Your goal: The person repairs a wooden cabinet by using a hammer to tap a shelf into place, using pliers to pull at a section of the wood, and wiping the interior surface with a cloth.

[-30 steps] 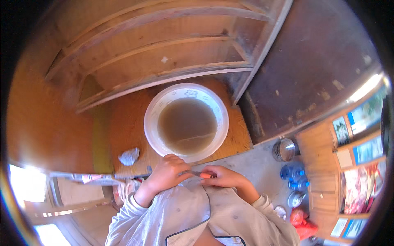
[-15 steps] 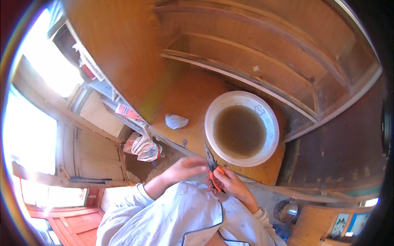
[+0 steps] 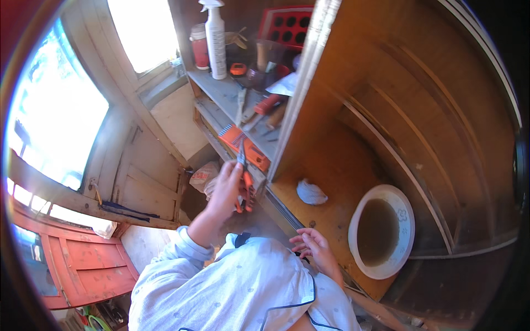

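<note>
Left hand (image 3: 226,185) closes its grip on orange-handled pliers (image 3: 244,182), held nose-up beside the tool shelf (image 3: 232,99); right hand (image 3: 312,245) rests with a loose, empty grip at the wooden desk (image 3: 331,182) edge, near a white basin (image 3: 381,231) of murky water. Judged step: carrying the pliers toward the shelf. Next move likely calls for a clear spot among the tools.

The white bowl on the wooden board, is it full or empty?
Partly full. The white bowl holds murky brown liquid whose surface sits below the rim, with bare white wall showing above it.

Matt wood bench (image 3: 337,182), prob. plastic-handled pliers (image 3: 245,187)
</note>
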Tool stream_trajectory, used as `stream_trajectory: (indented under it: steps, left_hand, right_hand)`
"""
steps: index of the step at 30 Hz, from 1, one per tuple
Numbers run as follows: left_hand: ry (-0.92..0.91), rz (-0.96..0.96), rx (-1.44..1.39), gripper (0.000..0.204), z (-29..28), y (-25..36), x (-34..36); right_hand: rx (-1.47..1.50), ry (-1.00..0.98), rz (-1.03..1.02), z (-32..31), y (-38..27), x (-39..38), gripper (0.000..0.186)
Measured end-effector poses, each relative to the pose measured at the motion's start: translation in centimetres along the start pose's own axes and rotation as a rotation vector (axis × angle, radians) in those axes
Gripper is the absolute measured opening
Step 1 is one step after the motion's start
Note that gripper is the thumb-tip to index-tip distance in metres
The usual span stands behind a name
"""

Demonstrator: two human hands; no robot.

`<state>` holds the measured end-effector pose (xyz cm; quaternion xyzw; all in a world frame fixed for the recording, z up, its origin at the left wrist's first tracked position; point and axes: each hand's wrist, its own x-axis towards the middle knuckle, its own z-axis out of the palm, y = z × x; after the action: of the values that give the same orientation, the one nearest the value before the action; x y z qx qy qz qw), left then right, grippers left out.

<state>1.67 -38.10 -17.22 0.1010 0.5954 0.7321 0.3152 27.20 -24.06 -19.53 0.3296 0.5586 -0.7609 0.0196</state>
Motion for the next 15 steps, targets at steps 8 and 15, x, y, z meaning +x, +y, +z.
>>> stream_trajectory:
  steps: [8,15]
  left_hand:
    - [0.010,0.164,0.505,0.053,-9.9,5.9,19.0]
    - [-0.149,0.213,0.787,0.057,-7.3,8.4,32.3]
  right_hand:
    - [-0.085,0.154,0.022,6.1,-0.6,5.0,0.028]
    - [0.047,0.411,0.079,6.8,2.0,4.2,0.026]
